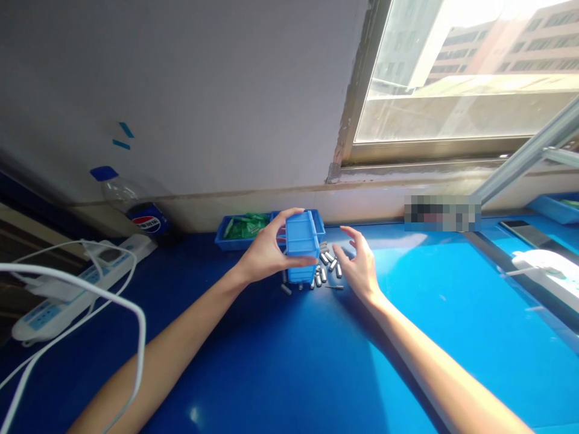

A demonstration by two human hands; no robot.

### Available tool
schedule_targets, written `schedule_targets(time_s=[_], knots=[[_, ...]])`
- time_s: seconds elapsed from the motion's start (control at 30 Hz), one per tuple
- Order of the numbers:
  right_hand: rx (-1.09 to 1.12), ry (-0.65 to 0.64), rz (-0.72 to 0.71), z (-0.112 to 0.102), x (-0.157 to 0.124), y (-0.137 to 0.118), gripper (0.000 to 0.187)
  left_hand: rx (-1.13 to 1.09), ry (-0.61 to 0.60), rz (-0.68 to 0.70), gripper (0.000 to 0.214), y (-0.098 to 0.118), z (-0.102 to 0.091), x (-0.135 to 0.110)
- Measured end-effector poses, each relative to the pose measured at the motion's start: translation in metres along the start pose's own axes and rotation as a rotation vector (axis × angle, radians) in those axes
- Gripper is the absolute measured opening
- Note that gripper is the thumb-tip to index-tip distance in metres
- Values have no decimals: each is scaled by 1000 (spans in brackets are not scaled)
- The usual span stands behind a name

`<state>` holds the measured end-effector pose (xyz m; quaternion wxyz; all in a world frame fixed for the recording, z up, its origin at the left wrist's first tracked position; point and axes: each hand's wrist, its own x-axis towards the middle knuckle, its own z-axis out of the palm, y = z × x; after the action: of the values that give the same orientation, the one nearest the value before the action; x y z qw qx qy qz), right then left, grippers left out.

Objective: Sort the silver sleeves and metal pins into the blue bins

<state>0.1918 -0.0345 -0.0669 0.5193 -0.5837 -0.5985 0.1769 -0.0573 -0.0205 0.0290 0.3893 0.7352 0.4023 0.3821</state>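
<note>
My left hand (268, 250) grips a small light-blue plastic bin (301, 235), thumb on the near side and fingers at the far side. The bin is tipped, and I see its outer surface; its inside is hidden. Below and to the right of it, several small silvery metal cylinders (333, 265) lie scattered on the blue tabletop (271, 361). A thin pin-like metal piece (335, 287) lies just nearer to me. My right hand (360, 262) hovers to the right of the cylinders, fingers apart and nothing in it.
Behind the left hand stands a blue tray (230, 244) with green packets (246, 226). A cola bottle (147, 211) and a white power strip (58, 307) with loose cables are on the left. Another power strip (554, 271) and a dark phone-like slab (527, 234) lie right.
</note>
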Motion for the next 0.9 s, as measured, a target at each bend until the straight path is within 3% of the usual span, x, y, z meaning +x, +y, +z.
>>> schedule_targets(time_s=[0.07, 0.13, 0.2, 0.27, 0.33, 0.5, 0.63, 0.77, 0.9], knots=[[17, 80, -22, -9, 2, -9, 39, 23, 1, -14, 105, 5, 2, 4], [112, 11, 8, -20, 5, -19, 27, 55, 2, -16, 104, 9, 4, 7], [234, -236, 28, -30, 6, -28, 22, 99, 6, -9, 104, 12, 6, 11], [339, -520, 60, -36, 4, -36, 28, 159, 9, 0, 105, 17, 9, 15], [402, -677, 88, -36, 2, -41, 34, 226, 0, 10, 105, 23, 13, 19], [461, -594, 133, -26, 3, -34, 37, 323, 3, 34, 106, 28, 21, 30], [575, -549, 231, -28, 10, -14, 31, 225, 105, -51, 86, 5, 17, 30], [573, -384, 249, -34, 19, -1, 36, 240, 144, -102, 82, -24, 14, 23], [474, -202, 182, -49, 33, -5, 43, 312, 64, -38, 68, -37, 21, 21]])
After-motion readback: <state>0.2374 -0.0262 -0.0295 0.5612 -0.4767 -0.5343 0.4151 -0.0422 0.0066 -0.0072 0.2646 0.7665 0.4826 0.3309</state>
